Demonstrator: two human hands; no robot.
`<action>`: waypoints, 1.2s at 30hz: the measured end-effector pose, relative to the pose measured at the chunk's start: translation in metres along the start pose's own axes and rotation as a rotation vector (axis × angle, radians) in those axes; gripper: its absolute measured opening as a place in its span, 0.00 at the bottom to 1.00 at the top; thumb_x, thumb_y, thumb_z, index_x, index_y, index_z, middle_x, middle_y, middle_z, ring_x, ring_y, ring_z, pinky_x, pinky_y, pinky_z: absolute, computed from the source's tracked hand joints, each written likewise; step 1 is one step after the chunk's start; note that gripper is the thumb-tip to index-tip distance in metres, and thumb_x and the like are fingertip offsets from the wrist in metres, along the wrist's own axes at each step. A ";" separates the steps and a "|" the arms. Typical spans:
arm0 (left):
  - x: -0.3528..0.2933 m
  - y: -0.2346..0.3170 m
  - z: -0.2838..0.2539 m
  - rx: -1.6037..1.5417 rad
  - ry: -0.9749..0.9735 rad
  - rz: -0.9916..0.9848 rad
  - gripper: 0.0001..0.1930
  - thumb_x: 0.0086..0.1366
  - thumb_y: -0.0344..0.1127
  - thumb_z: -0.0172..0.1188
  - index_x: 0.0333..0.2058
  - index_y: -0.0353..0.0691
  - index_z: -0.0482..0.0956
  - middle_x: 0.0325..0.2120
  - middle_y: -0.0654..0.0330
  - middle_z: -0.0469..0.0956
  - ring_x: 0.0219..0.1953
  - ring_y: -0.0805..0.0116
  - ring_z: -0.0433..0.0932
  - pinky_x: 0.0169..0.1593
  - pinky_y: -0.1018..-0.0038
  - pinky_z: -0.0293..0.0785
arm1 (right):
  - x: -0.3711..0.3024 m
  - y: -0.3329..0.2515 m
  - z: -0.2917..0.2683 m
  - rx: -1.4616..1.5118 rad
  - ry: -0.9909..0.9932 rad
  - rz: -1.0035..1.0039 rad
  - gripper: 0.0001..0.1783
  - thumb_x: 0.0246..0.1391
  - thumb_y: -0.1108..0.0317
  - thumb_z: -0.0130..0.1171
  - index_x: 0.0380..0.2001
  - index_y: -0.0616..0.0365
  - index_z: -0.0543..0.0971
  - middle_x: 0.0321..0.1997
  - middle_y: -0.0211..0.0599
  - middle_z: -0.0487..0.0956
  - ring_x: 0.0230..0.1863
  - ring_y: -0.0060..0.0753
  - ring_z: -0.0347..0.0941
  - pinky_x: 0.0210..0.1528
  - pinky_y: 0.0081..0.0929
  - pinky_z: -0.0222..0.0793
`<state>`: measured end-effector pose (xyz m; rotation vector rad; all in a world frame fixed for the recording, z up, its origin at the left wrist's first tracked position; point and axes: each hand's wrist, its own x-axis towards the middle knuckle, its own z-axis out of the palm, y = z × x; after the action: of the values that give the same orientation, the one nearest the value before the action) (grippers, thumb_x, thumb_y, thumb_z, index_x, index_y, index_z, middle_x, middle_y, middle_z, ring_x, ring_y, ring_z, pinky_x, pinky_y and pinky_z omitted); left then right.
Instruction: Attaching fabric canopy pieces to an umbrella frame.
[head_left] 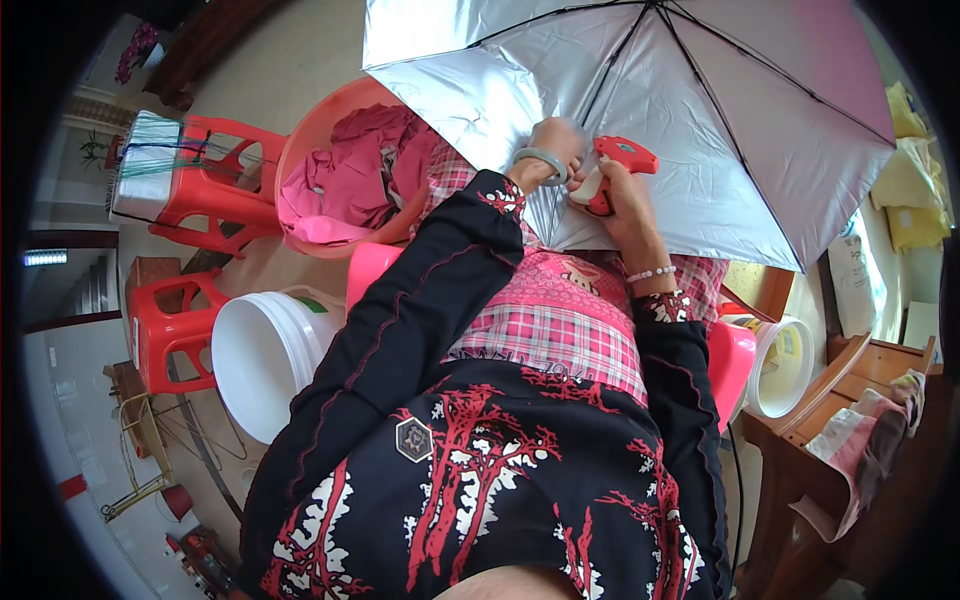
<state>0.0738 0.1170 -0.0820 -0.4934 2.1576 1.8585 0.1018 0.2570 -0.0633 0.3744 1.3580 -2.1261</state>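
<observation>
An opened umbrella point(690, 130) with a silvery lining and dark ribs spreads across my lap and beyond my knees. My right hand point(622, 190), with a beaded bracelet at the wrist, is closed round a red and white hand tool point(626, 154) whose exact kind I cannot make out. Just left of it, my left hand point(556, 142) is at the umbrella's lining, a pale bangle point(541, 166) round its wrist. That hand is smeared by motion, and its fingertips are partly hidden. A pink checked apron point(550, 325) covers my lap under the umbrella.
A large pink tub point(305, 165) with bright pink fabric point(355, 170) stands at the left. Beyond it are red stools point(215, 180), one bearing a bundle of thin rods point(150, 165). White buckets point(265, 360) flank my seat. A wooden bench point(800, 430) is at the right.
</observation>
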 end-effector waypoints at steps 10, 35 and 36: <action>0.006 -0.004 -0.001 0.000 -0.079 0.070 0.10 0.57 0.29 0.46 0.24 0.29 0.72 0.14 0.56 0.73 0.11 0.70 0.70 0.14 0.75 0.67 | 0.001 -0.006 -0.020 0.207 -0.201 0.116 0.16 0.53 0.61 0.47 0.43 0.59 0.65 0.32 0.43 0.75 0.34 0.38 0.74 0.39 0.43 0.73; 0.007 -0.007 0.005 0.009 -0.116 0.113 0.09 0.57 0.28 0.45 0.25 0.29 0.73 0.13 0.56 0.73 0.10 0.70 0.70 0.12 0.76 0.67 | 0.021 -0.003 -0.027 -0.077 -0.068 0.062 0.13 0.52 0.65 0.45 0.40 0.61 0.68 0.27 0.38 0.75 0.28 0.33 0.75 0.30 0.37 0.75; 0.006 -0.005 0.007 0.021 -0.121 0.107 0.09 0.57 0.28 0.45 0.25 0.29 0.73 0.13 0.55 0.73 0.09 0.69 0.70 0.12 0.75 0.67 | 0.026 -0.001 -0.032 -0.078 -0.092 0.067 0.13 0.52 0.65 0.45 0.40 0.61 0.68 0.27 0.38 0.75 0.27 0.33 0.75 0.29 0.36 0.74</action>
<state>0.0703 0.1224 -0.0900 -0.2586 2.1593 1.8661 0.0784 0.2774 -0.0906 0.2831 1.3525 -2.0044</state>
